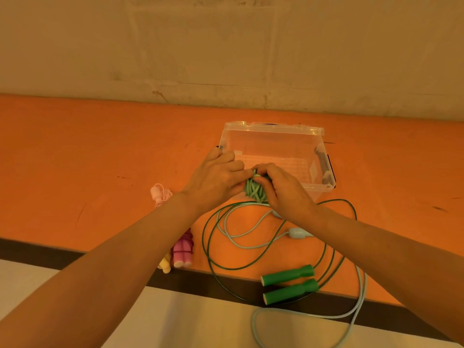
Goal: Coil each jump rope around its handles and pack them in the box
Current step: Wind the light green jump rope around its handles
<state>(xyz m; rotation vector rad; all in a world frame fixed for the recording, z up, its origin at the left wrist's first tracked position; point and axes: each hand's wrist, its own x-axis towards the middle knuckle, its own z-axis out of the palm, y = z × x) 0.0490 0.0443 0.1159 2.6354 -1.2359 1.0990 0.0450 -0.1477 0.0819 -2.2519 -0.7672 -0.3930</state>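
Both hands, left hand and right hand, clamped together on pale green rope bundle, held over near rim of clear box. Near to far: dark green rope and light blue rope loose on bench, pink bundle coiled, box open beyond. Best tuck the tail under a wrap, keep turns tight, then lower in flat.

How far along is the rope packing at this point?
Done: the pink rope lies coiled near the table edge. In hand: both hands, left hand and right hand, grip a pale green bundle. Left: the dark green rope and light blue rope lie loose; the clear box looks empty.
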